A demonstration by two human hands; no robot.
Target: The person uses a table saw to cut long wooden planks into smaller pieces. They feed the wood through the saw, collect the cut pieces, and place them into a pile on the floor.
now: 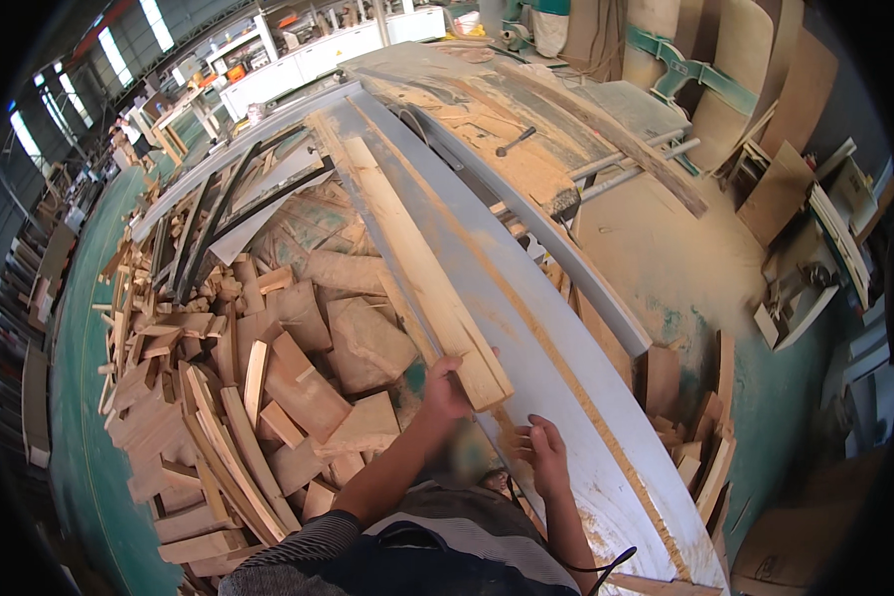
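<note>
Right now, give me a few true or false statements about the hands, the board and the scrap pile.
1. The left hand grips the near end of the board. True.
2. The right hand holds a hammer. False: it holds nothing and rests on the table.
3. The scrap pile lies left of the table. True.
4. The board stands upright. False: it lies flat along the table.

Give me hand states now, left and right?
Left hand: closed on the near end of the long plank.
Right hand: open, resting on the grey table.
</note>
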